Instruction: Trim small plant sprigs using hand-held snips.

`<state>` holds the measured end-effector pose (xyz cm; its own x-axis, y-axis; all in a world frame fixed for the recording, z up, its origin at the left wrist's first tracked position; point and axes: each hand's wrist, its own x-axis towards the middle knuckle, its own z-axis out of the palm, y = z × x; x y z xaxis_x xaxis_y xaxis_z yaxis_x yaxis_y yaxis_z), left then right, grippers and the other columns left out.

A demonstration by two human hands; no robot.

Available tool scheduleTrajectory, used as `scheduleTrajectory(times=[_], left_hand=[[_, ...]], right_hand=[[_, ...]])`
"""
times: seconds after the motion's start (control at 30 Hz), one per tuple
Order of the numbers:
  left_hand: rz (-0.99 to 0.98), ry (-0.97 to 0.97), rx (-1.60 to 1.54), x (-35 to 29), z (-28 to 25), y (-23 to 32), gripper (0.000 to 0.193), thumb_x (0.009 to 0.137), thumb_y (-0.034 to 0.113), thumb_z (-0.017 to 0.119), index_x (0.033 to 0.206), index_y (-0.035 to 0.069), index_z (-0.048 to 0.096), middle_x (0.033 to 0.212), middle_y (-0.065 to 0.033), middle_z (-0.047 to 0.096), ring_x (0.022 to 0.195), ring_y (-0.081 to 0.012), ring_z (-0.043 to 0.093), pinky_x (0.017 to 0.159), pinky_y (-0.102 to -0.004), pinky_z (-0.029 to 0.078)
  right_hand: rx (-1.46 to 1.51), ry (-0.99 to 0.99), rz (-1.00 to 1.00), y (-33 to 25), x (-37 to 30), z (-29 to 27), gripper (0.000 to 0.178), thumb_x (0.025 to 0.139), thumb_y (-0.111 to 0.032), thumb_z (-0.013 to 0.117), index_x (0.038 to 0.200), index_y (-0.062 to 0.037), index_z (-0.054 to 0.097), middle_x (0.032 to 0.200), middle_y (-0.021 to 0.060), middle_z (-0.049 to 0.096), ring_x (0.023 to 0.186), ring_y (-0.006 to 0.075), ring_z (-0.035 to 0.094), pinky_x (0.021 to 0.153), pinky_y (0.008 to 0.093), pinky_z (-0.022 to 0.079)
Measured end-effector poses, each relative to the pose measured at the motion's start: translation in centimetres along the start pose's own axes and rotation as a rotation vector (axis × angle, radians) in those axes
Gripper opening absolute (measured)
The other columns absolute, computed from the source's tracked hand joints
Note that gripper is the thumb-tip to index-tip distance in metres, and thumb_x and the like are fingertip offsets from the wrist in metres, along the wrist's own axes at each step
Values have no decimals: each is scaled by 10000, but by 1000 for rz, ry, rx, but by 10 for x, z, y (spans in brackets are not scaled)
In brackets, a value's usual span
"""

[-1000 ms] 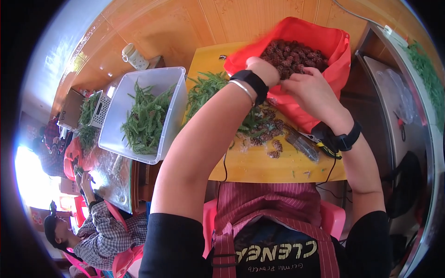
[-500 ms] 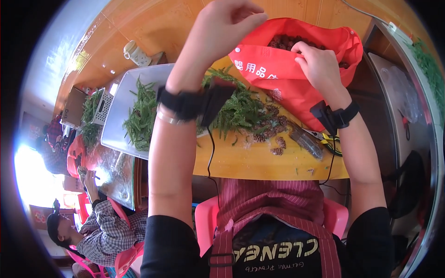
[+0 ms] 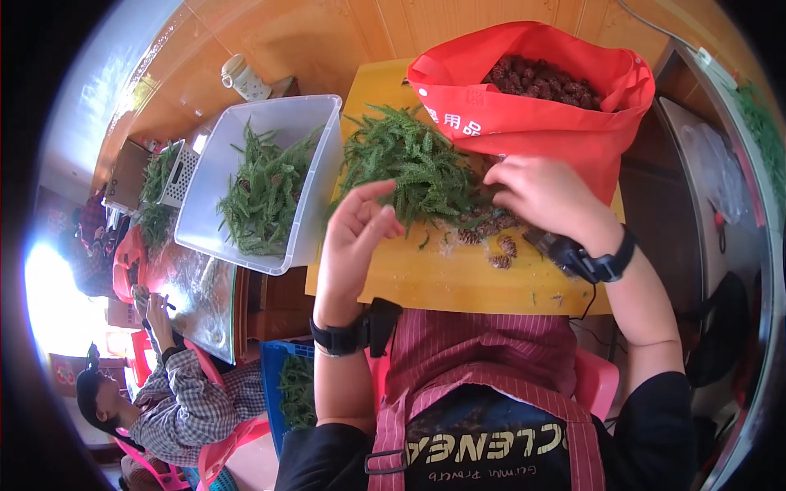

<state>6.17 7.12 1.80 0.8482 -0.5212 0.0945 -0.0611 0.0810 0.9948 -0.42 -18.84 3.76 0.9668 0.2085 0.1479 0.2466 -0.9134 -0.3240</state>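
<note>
My left hand (image 3: 358, 237) is raised over the yellow table's near left part, its fingers loosely bent and apart with nothing visible in them. It is just in front of a heap of green artificial fir sprigs (image 3: 409, 168). My right hand (image 3: 544, 192) hovers over the small pile of brown pine cones (image 3: 495, 221), in front of the red bag. Its fingers are bent and parted; nothing shows between them. A few loose pine cones (image 3: 501, 262) lie nearer me. The red cloth bag (image 3: 565, 135) stands open at the far right, holding many dark pine cones (image 3: 544, 82).
A clear plastic bin (image 3: 323, 155) with green sprigs stands left of the heap. A blue crate (image 3: 274, 385) with greenery is beside my left arm. Further left, a person in a checked shirt (image 3: 192, 401) sits at another table. A patterned cup (image 3: 244, 78) stands behind the bin.
My right hand has left the bag's rim and come down toward the pine cone pile. My left hand has dropped from above the bag to the sprigs' near side. The bag's mouth shows more fully.
</note>
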Motion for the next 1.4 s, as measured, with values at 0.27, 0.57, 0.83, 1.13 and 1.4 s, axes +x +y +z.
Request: scheduleTrajectory(times=[0.27,0.57,0.83,1.13,1.4], left_hand=[[-157,-113,-263,-17,9,-26,377,913,105,512,1263,-4,424,963,-32,553,828,-95,548,758,-215,440],[-285,-86,-295,-21,14,-40,378,918,142,522,1261,17,424,1015,-44,566,886,-104,567,761,-229,458],[-352,-67,-364,-12,33,-52,418,902,180,570,1256,19,419,1128,-86,561,1019,-161,553,828,-268,455],[-173,-26,-420,-10,45,-45,409,897,105,557,1269,20,408,1209,-112,527,1082,-191,543,865,-320,475],[-190,54,-484,-21,51,-32,204,841,55,634,1032,47,563,986,-7,617,848,-66,568,687,-224,483]], right_hand=[[146,-170,-68,12,27,54,258,798,-189,621,1003,-33,607,989,144,588,916,317,581,795,392,467],[401,-12,124,11,28,36,188,808,-131,607,917,18,641,839,142,647,769,229,622,700,328,488],[974,81,268,11,20,31,180,895,-98,554,980,34,643,899,51,658,800,95,609,710,228,509],[1407,182,323,-9,-12,28,176,892,-130,572,967,15,639,934,68,650,822,126,634,740,236,525],[1119,301,190,-47,-31,26,274,795,34,623,1022,-12,475,1150,89,467,972,120,530,790,237,460]])
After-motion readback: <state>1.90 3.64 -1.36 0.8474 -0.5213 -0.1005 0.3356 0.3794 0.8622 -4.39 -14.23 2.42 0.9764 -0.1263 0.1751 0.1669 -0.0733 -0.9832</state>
